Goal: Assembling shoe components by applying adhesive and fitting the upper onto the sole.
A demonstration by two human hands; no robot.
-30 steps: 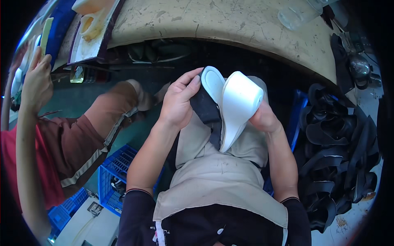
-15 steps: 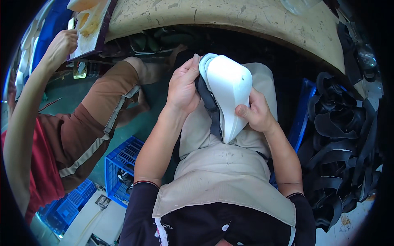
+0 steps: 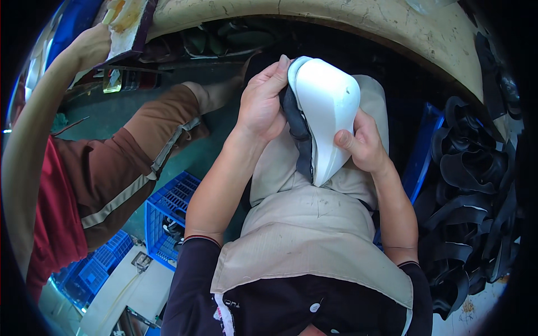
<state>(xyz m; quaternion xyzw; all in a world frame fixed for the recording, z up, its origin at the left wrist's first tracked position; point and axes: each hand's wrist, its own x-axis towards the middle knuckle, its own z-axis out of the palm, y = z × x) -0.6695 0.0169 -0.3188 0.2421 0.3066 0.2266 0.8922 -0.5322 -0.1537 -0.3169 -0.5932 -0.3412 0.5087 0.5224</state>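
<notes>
Between my hands, above my lap, is a smooth white shoe form [image 3: 328, 103], broad at the far end and tapering toward me. A small dark mark shows near its far right edge. Along its left side runs black shoe-upper material [image 3: 297, 120], with a pale blue-grey padded rim [image 3: 297, 70] at the far end. My left hand [image 3: 263, 103] is closed on the padded rim and black material, thumb pointing up. My right hand [image 3: 364, 143] grips the right side, its thumb on the white surface and its other fingers mostly hidden.
A worn beige table [image 3: 386, 25] curves across the far side. Black shoe uppers [image 3: 473, 168] pile up at right beside a blue crate [image 3: 423, 145]. At left sits a co-worker in brown shorts [image 3: 120, 173], one arm over a stained tray [image 3: 126, 33]. Another blue crate [image 3: 168, 218] stands between us.
Both hands and the shoe form appear slightly farther up and right, the grip unchanged. The co-worker's hand has moved up along the tray.
</notes>
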